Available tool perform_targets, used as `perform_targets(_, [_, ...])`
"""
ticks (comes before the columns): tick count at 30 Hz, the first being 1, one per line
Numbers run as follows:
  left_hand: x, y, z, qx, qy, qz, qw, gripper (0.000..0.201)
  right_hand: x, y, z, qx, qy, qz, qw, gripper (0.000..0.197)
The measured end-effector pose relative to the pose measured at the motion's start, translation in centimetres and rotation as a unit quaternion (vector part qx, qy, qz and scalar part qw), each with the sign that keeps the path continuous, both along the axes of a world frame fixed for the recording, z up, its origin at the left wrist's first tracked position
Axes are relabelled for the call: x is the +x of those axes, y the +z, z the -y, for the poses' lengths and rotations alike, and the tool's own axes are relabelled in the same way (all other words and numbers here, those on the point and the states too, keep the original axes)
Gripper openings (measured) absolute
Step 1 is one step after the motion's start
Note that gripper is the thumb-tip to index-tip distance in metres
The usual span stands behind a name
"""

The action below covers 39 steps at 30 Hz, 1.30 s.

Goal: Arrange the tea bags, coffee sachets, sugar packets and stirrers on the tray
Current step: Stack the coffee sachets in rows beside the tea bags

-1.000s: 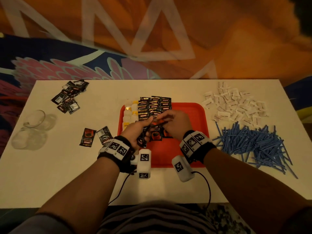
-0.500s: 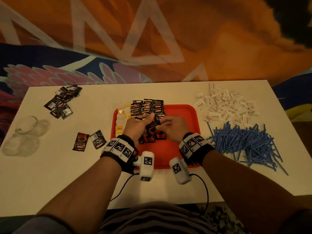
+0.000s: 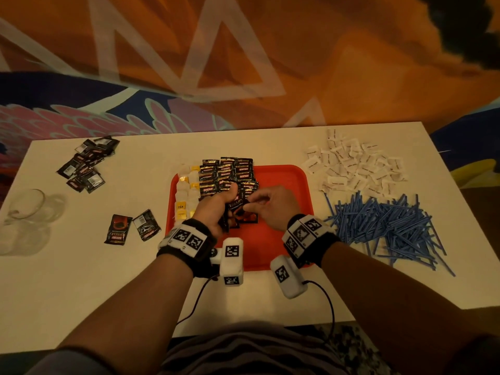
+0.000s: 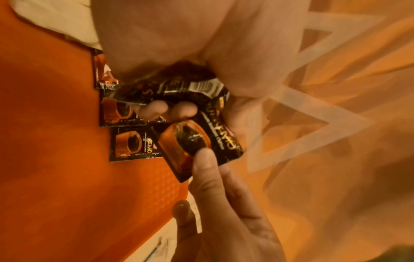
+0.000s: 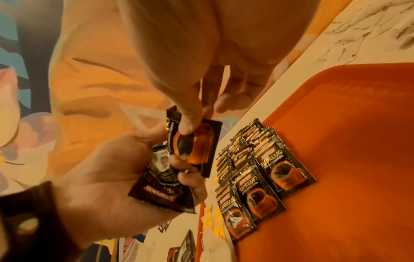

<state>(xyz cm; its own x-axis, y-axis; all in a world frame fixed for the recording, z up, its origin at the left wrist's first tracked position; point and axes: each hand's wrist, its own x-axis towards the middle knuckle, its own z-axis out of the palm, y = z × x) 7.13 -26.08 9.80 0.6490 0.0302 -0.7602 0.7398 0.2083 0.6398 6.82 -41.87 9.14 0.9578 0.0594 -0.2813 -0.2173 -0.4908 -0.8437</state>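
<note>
Above the red tray (image 3: 284, 180), the left hand (image 3: 216, 209) is gripping a small stack of coffee sachets (image 5: 163, 179) while the right hand (image 3: 270, 207) is pinching the top sachet (image 5: 195, 143). Pulling it could be dragging neighbours loose, scattering them over the neat sachet rows (image 3: 227, 171) at the tray's far-left corner.

Clear glass cups (image 3: 25, 212) at the white table's (image 3: 81, 293) left edge — patterned carpet (image 3: 243, 63) beyond
</note>
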Motion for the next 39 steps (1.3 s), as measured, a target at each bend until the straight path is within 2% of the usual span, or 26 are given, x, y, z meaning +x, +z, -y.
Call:
perform_targets(3, [0.0,-0.8,-0.6,0.077,-0.008,0.03,0.997,0.036,0.4,-1.9,0.5,-0.045,-0.012,-0.021,0.999,0.013])
perform_targets(6, [-0.2,-1.8,-1.6,0.226,-0.058,0.092,0.968,0.008,0.9,-4.0,1.1,-0.148,0.002,-0.064,0.987,0.015])
perform_targets(7, [-0.3,-2.2,-2.0,0.265,-0.083,0.11,0.954,0.007,1.0,-4.6,1.4,-0.181,0.005,-0.077,0.98,0.018])
perform_targets(9, [-0.7,-3.1,-2.7,0.348,-0.174,0.126,0.913,0.024,1.2,-5.4,1.7,-0.213,0.006,-0.106,0.971,0.022])
perform_targets(12, [-1.4,-4.2,-3.2,0.428,-0.325,0.126,0.834,0.046,1.4,-6.9,1.8,-0.202,0.008,-0.156,0.967,0.025])
perform_targets(15, [-2.0,-5.0,-3.4,0.455,-0.401,0.091,0.79,0.053,1.6,-8.4,1.1,-0.157,0.002,-0.183,0.971,0.024])
perform_targets(19, [-2.5,-5.8,-3.5,0.472,-0.441,0.065,0.761,0.061,1.8,-9.6,0.1,-0.118,-0.024,-0.2,0.972,0.015])
perform_targets(25, [-2.3,-6.9,-3.1,0.496,-0.472,0.053,0.727,0.065,2.5,-10.1,-0.9,-0.124,-0.072,-0.195,0.97,0.012])
perform_targets(39, [-1.8,-7.3,-3.1,0.497,-0.499,0.044,0.709,0.069,2.8,-10.4,-0.4,-0.136,-0.075,-0.203,0.967,0.018])
